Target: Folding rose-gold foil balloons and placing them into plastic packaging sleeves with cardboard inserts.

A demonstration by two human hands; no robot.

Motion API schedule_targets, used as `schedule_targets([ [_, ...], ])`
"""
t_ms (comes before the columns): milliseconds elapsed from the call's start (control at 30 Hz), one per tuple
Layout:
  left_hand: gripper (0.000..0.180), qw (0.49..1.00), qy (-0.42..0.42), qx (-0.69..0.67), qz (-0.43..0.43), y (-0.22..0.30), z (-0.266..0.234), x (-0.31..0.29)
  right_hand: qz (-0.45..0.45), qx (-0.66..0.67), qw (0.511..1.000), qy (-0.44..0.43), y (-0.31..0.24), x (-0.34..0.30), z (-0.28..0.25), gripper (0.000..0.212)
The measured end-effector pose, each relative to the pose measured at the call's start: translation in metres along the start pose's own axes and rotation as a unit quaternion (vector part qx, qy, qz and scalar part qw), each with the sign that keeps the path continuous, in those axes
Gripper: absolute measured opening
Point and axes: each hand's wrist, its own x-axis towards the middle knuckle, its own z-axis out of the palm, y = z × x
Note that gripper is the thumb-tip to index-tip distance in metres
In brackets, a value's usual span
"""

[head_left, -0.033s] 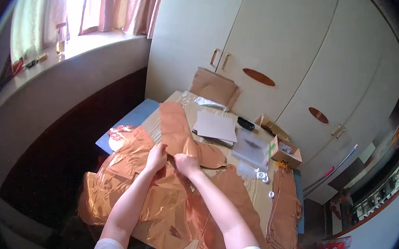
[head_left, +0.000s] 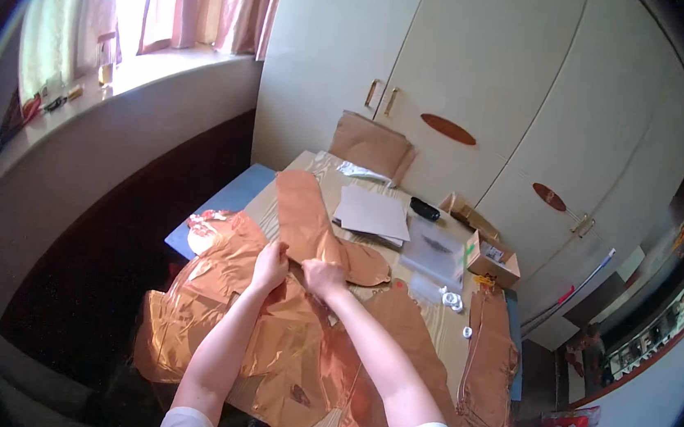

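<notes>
A flat, copper-coloured foil balloon [head_left: 302, 214], long with a rounded lobe at its right, lies across the middle of the table. My left hand [head_left: 271, 269] pinches its near edge with fingers closed. Right beside it, my right hand [head_left: 324, 279] is closed on the same edge, knuckles up, a short gap between the two. Both sets of fingertips are partly hidden. Below my hands and forearms spreads a pile of crinkled, shiny copper foil balloons [head_left: 209, 308]. Another flat foil balloon [head_left: 397, 326] lies under my right forearm.
Folded copper foil balloons [head_left: 487, 367] are stacked at the table's right edge. Beyond my hands are white sheets [head_left: 372, 211], a clear plastic sleeve [head_left: 434, 249], a black case [head_left: 425, 209], a small cardboard box [head_left: 494, 259] and white rolls [head_left: 452, 301]. A brown package [head_left: 371, 146] leans against the wardrobe.
</notes>
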Motion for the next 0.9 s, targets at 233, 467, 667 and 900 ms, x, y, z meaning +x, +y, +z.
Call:
schedule_targets([
  [233,0.023,0.999,-0.010,0.018,0.031,0.020,-0.011,-0.007,0.155,0.232,0.959,0.041,0.004,0.002,-0.012,0.022],
  [467,0.022,0.993,-0.048,0.085,0.060,0.018,-0.007,-0.007,0.172,0.325,0.922,0.123,0.014,0.006,0.008,0.017],
  [667,0.033,0.993,-0.024,0.092,0.066,0.014,-0.005,-0.009,0.026,0.256,0.957,0.136,0.009,-0.005,0.006,0.014],
  [900,0.037,0.997,-0.024,0.056,0.042,0.018,-0.005,-0.010,0.095,0.201,0.969,0.109,0.007,-0.008,0.004,0.017],
])
